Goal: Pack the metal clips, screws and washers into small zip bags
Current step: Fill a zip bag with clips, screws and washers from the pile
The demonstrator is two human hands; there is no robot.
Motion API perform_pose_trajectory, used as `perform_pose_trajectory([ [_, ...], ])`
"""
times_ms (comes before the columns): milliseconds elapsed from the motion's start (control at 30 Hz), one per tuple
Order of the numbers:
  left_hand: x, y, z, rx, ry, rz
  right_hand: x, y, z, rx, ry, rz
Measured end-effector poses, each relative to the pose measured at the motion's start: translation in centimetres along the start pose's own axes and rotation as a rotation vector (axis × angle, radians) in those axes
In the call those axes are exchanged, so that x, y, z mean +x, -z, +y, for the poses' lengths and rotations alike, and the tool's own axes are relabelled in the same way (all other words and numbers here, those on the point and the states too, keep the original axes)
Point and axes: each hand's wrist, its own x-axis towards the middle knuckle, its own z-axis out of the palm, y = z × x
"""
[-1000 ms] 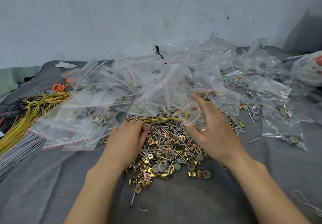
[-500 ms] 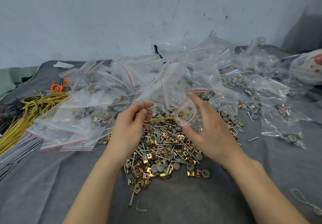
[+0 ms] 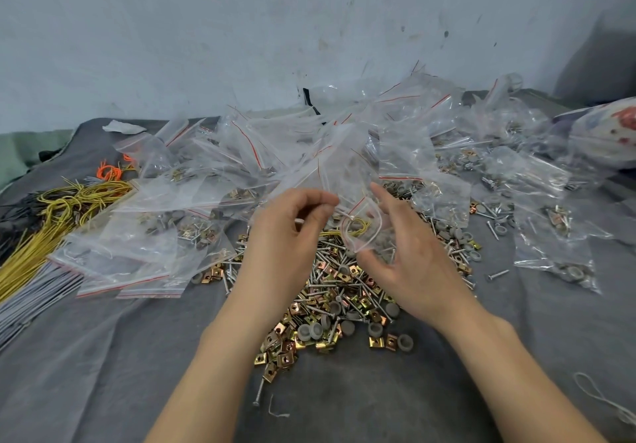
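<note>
Left hand (image 3: 289,232) has come up off the pile (image 3: 330,305) and now pinches a screw (image 3: 344,214) at the mouth of the bag (image 3: 364,239). Right hand (image 3: 413,263) holds the bag open just above the pile. Best bet: keep the mouth wide and drop it point-first.

Mixed heap at centre of grey cloth (image 3: 103,356), toward near edge: brass-coloured clips (image 3: 285,356), silver screws (image 3: 330,260), grey round washers (image 3: 308,330). One clear zip bag (image 3: 364,232), red-striped, raised over heap's far side, mouth held open; thin metal piece (image 3: 345,214) at mouth, kind unclear. Filled bags (image 3: 148,246) strewn along far edge, left to right.
</note>
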Motion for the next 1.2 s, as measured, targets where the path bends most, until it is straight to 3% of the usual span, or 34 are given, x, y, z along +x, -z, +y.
perform_pose_trajectory([
  [233,-0.3,-1.5,0.4,0.080,-0.069,-0.103,-0.1,0.0,-0.3,0.010,-0.002,-0.014],
  [433,0.2,1.1,-1.2,0.146,0.008,-0.029,-0.1,0.1,-0.1,-0.010,-0.003,-0.014],
  [567,-0.3,2.8,-3.3,0.384,0.085,-0.130,-0.1,0.1,0.0,-0.022,-0.012,-0.019],
  [867,-1.4,2.3,-4.6,0.784,0.059,-0.452,-0.2,0.1,-0.2,-0.002,-0.005,-0.023],
  [1000,-1.5,1.2,-4.4,0.905,0.048,-0.444,-0.2,0.1,-0.3,-0.002,-0.011,-0.033],
  [1200,-1.8,-0.3,-4.2,0.865,0.120,-0.331,-0.1,0.2,-0.1,0.008,-0.025,-0.031],
])
